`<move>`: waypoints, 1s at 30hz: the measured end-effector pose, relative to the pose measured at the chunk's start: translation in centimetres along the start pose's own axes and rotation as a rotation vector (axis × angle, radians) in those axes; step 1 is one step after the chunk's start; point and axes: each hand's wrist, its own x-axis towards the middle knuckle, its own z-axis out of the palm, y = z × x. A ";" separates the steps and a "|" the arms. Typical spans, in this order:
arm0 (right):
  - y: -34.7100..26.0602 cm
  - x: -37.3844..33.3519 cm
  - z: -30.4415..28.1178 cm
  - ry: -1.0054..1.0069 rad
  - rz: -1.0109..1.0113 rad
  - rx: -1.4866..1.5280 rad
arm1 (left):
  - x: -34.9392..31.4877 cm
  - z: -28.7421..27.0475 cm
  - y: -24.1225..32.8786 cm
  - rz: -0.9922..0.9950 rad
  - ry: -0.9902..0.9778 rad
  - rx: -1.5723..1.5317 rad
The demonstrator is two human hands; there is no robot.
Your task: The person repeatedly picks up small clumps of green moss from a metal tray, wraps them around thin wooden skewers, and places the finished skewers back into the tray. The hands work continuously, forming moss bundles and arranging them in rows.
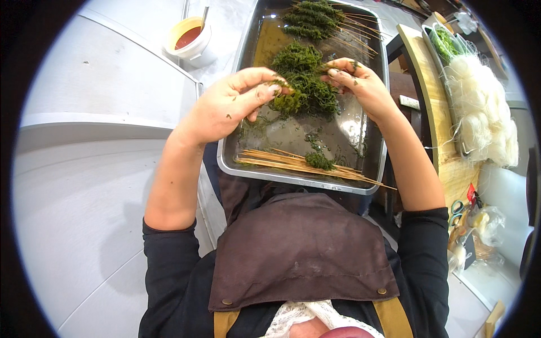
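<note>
A pile of dark green, stringy, seaweed-like greens lies in a shallow metal tray in front of me. At the pile's left edge, my left hand pinches some strands between thumb and fingers. On the other side, my right hand is closed on a small bit of greens, partly hidden by its fingers. Green flecks stick to both hands. Loose thin wooden skewers lie across the tray's near end, with a small green clump on them. Skewered greens rest at the far end.
A white tub of reddish liquid with a handle sticking out stands far left. To the right, a wooden table bears a container of pale, thread-like bundles, leafy greens, scissors and plastic bags.
</note>
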 end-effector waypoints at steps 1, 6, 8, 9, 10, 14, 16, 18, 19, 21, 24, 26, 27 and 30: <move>0.1 0.5 0.4 -0.036 -0.028 0.000 | 0.1 0.0 0.9 0.027 -0.010 -0.020; 1.4 2.3 3.3 -0.121 -0.074 0.040 | 0.9 0.2 4.1 0.115 -0.013 -0.096; 1.8 1.9 4.5 -0.130 -0.004 0.140 | 1.1 -0.2 4.9 0.137 -0.045 -0.104; 2.0 1.7 5.1 -0.154 0.052 0.197 | 1.2 -0.3 5.0 0.153 -0.040 -0.123; 2.2 1.2 5.3 -0.219 0.046 0.292 | 1.3 -0.5 5.0 0.171 -0.036 -0.141; 2.6 -1.1 4.9 -0.285 0.170 0.618 | 1.9 -1.2 4.1 0.159 0.041 -0.164; 2.5 -1.8 3.6 -0.275 0.166 0.643 | 2.2 -1.2 3.5 0.145 0.063 -0.163; 2.4 -2.3 2.0 -0.250 0.172 0.588 | 2.4 -1.0 3.1 0.093 0.100 -0.145; 2.3 -2.5 1.4 -0.222 0.140 0.555 | 2.5 -0.8 2.9 0.121 0.096 -0.164; 2.2 -3.0 0.4 -0.212 0.103 0.649 | 2.5 -0.2 2.4 0.123 0.150 -0.140; 1.7 -3.5 -0.6 -0.073 0.115 0.524 | 2.8 0.1 1.4 0.097 0.198 -0.153; 0.7 -3.4 -1.7 -0.032 0.074 0.409 | 3.2 -0.1 0.2 0.041 0.160 -0.134; 0.0 -3.1 -2.5 0.027 0.072 0.314 | 3.5 -0.3 -0.5 0.031 0.132 -0.121; -3.4 -2.6 -5.7 0.063 -0.123 0.284 | 4.6 -0.2 -3.4 0.035 0.106 -0.078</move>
